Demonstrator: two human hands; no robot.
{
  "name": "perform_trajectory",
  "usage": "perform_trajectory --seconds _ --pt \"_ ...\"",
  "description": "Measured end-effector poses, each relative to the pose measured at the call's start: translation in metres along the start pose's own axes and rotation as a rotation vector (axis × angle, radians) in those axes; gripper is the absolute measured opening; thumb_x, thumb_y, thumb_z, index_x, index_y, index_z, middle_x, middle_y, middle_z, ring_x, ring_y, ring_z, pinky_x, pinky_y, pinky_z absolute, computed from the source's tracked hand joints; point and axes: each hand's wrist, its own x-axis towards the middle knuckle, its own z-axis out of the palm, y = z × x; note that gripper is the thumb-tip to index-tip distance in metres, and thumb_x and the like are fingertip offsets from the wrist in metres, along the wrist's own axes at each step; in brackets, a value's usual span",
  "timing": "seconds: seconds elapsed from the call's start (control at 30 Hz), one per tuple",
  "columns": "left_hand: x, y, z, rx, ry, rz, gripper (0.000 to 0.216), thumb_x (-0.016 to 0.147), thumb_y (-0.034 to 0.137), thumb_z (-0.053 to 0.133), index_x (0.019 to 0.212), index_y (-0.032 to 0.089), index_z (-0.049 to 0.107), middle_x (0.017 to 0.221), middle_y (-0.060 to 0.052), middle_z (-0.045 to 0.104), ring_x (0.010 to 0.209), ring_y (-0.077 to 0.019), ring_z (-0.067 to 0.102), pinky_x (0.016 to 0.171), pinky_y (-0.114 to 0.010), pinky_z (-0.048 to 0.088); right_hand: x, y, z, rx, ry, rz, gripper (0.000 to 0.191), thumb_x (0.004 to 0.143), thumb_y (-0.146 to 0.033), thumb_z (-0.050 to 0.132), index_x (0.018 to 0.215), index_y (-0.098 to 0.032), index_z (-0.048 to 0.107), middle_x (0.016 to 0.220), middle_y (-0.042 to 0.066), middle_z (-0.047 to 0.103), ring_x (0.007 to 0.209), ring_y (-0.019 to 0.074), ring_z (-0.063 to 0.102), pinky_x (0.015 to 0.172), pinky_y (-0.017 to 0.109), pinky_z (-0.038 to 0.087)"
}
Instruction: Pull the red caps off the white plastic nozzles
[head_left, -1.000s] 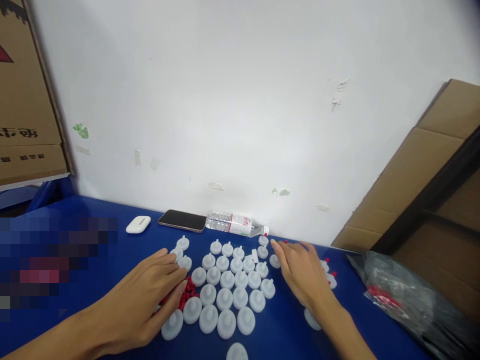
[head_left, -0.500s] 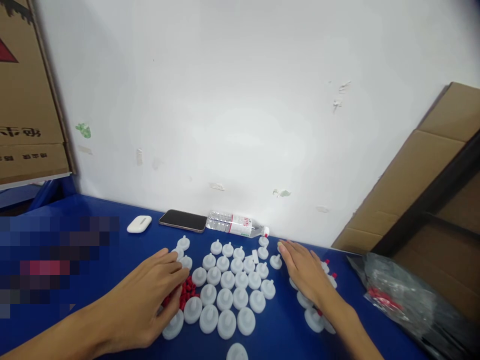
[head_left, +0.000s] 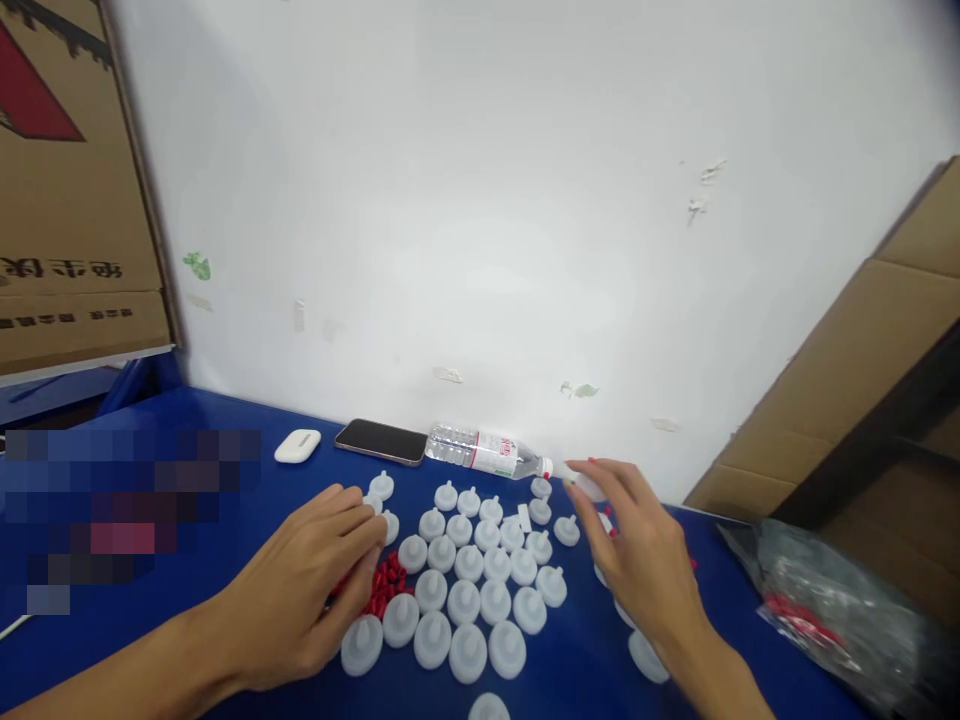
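Observation:
My left hand (head_left: 319,585) rests at a pile of small red caps (head_left: 388,582). Its fingers curl down and press together, so whatever they hold is hidden. My right hand (head_left: 637,540) pinches a white round cap with a spout (head_left: 589,487) between thumb and fingers, raised above the blue table. Many similar white spouted caps (head_left: 465,602) stand spout-up between my hands in loose rows. Beneath and beside my right hand are more white caps (head_left: 646,655), some with red tips, partly covered by the hand.
Along the wall lie a white earbud case (head_left: 298,446), a phone (head_left: 381,441) and a water bottle (head_left: 491,452) on its side. At the right are a plastic bag (head_left: 832,600) with red pieces and an open cardboard box (head_left: 795,420). Another carton (head_left: 75,200) stands at the left.
My right hand has drawn up from the table with a white cap in its fingers. My left hand stays by the red pile. The whole view has shifted slightly.

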Motion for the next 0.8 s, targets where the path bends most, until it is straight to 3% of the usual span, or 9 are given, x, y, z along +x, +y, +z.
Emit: perform_trajectory --seconds 0.13,0.23,0.3,0.4,0.53,0.67,0.8 --pt "-0.003 0.004 0.001 0.001 0.007 -0.010 0.021 0.100 0.016 0.042 0.079 0.020 0.045 0.074 -0.001 0.050 0.073 -0.0203 0.044 0.074 -0.038 0.032 -0.007 -0.042 0.006 0.059 0.016 -0.438 0.034 0.104 -0.007 0.045 0.130 -0.023 0.063 0.125 0.008 0.070 0.118 0.0243 0.067 0.092 0.040 0.058" --pt "-0.008 0.006 0.005 -0.016 0.032 0.022 0.007 0.098 0.022 0.050 0.091 0.021 0.050 0.080 -0.001 0.053 0.077 -0.0216 0.046 0.080 -0.040 0.035 -0.010 -0.075 0.007 0.204 0.098 -0.564 0.022 0.104 -0.007 0.047 0.113 -0.017 0.064 0.115 0.006 0.076 0.113 0.0197 0.070 0.091 0.032 0.059" --pt "-0.011 0.010 0.007 -0.022 0.053 0.072 0.008 0.097 0.028 0.056 0.098 0.022 0.052 0.083 0.000 0.057 0.079 -0.0226 0.048 0.085 -0.042 0.036 -0.010 -0.094 0.006 0.193 0.119 -0.632 0.024 0.106 -0.010 0.043 0.103 -0.019 0.065 0.108 0.002 0.078 0.106 0.0172 0.073 0.083 0.027 0.059" --pt "-0.012 0.019 0.008 -0.019 0.074 0.160 0.011 0.102 0.033 0.054 0.099 0.023 0.053 0.084 -0.001 0.062 0.079 -0.0228 0.052 0.086 -0.040 0.040 -0.014 -0.113 0.008 0.175 0.171 -0.670 0.031 0.107 -0.010 0.044 0.089 -0.022 0.067 0.102 -0.004 0.079 0.098 0.0139 0.074 0.073 0.024 0.057" --pt "-0.009 0.030 0.005 -0.003 0.028 0.225 0.020 0.108 0.021 0.040 0.095 0.022 0.054 0.082 -0.001 0.066 0.077 -0.0213 0.058 0.083 -0.035 0.047 -0.021 -0.116 0.014 0.211 0.175 -0.666 0.038 0.110 -0.010 0.040 0.090 -0.021 0.070 0.100 -0.007 0.079 0.098 0.0103 0.073 0.075 0.023 0.054" --pt "-0.004 0.032 -0.001 -0.017 -0.046 0.237 0.021 0.103 0.011 0.039 0.098 0.023 0.055 0.082 -0.002 0.067 0.073 -0.0218 0.058 0.081 -0.036 0.050 -0.024 -0.113 0.016 0.208 0.176 -0.698 0.035 0.110 -0.012 0.043 0.089 -0.021 0.070 0.105 -0.006 0.079 0.104 0.0101 0.071 0.076 0.024 0.053" --pt "-0.005 0.027 -0.008 -0.045 -0.079 0.262 0.024 0.096 0.007 0.041 0.101 0.026 0.055 0.077 0.000 0.066 0.075 -0.0220 0.061 0.092 -0.037 0.051 -0.021 -0.114 0.012 0.151 0.192 -0.732 0.036 0.108 -0.011 0.044 0.085 -0.024 0.069 0.105 -0.007 0.079 0.109 0.0099 0.070 0.076 0.022 0.053"
